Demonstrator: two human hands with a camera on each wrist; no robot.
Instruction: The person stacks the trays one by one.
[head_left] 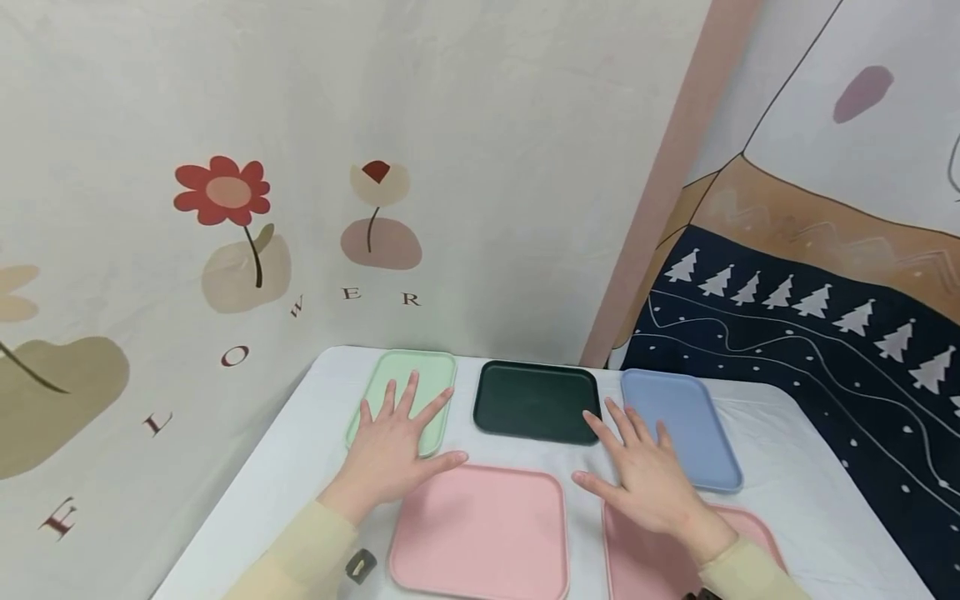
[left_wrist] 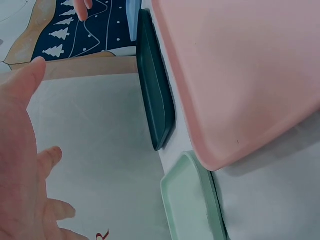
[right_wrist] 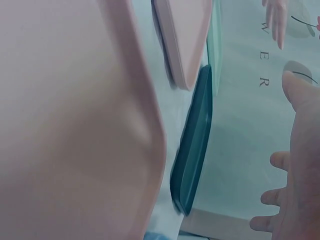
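My left hand hovers with fingers spread, overlapping the light green tray and the near-left pink tray in the head view. On the other side my right hand, its fingers also spread, is over the gap between the dark green tray, the blue tray and the near-right pink tray. Both hands hold nothing. In the left wrist view the left thumb stands apart from the fingers. The right wrist view has the right hand beside the trays, away from them.
The trays lie on a white-covered table. Behind it hangs a pale curtain with printed flowers and letters. To the right is a dark blue cloth with white trees. Dark wrist straps show at the sleeves.
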